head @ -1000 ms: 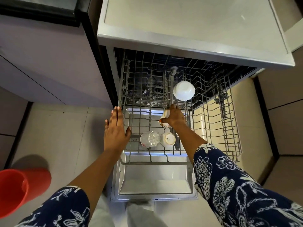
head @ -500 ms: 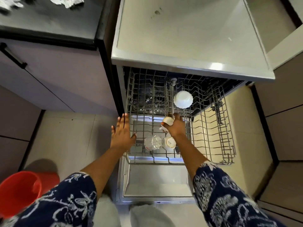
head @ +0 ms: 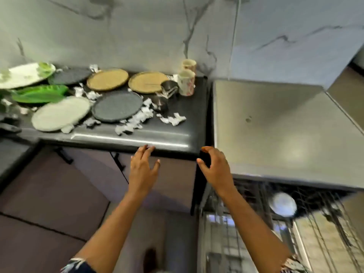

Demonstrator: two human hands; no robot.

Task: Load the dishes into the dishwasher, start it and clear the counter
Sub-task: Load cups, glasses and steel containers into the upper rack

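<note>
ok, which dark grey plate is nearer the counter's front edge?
The front dark grey plate, right of the pale plate; the other dark grey plate lies farther back and left.

The dishwasher rack (head: 246, 233), at five o'clock, is blurred, and the white bowl (head: 283, 203) in it is a soft blot. At nine o'clock the picture's edge cuts the white plate (head: 21, 75), the green plates (head: 39, 94) and a dark object (head: 8, 128) too blurred to name. The rear mug (head: 189, 65) is half hidden behind the front mug (head: 186, 82). The left sleeve (head: 78, 266) and right sleeve (head: 293, 266) run off the bottom edge.
</note>
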